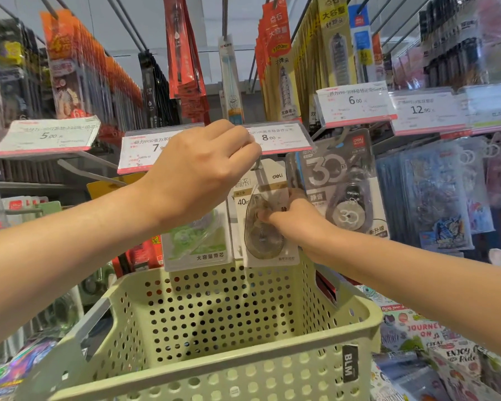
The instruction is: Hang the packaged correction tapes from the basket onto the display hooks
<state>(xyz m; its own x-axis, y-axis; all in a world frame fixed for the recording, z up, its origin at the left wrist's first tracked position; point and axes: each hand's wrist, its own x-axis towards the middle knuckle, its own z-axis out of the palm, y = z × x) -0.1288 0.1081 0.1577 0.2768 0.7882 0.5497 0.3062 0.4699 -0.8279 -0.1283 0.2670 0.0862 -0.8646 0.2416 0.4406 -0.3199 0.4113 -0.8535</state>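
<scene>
A packaged correction tape [265, 227], white card marked 40m with a clear grey dispenser, hangs in front of the display hook [256, 164] under the 8.00 price tag. My right hand [294, 224] pinches the package at its middle from the right. My left hand [206, 166] is raised at the hook's tip with its fingers curled around the price tag holder, hiding the top of the card. Below them sits the pale green perforated basket [359, 322]; I see no packages inside it.
A green refill pack [197, 244] hangs left of the tape and a grey 30m tape pack [342, 195] right of it. Price tags [355, 104] jut out above. Pen packs hang overhead. Stickers and notebooks [417, 342] lie right of the basket.
</scene>
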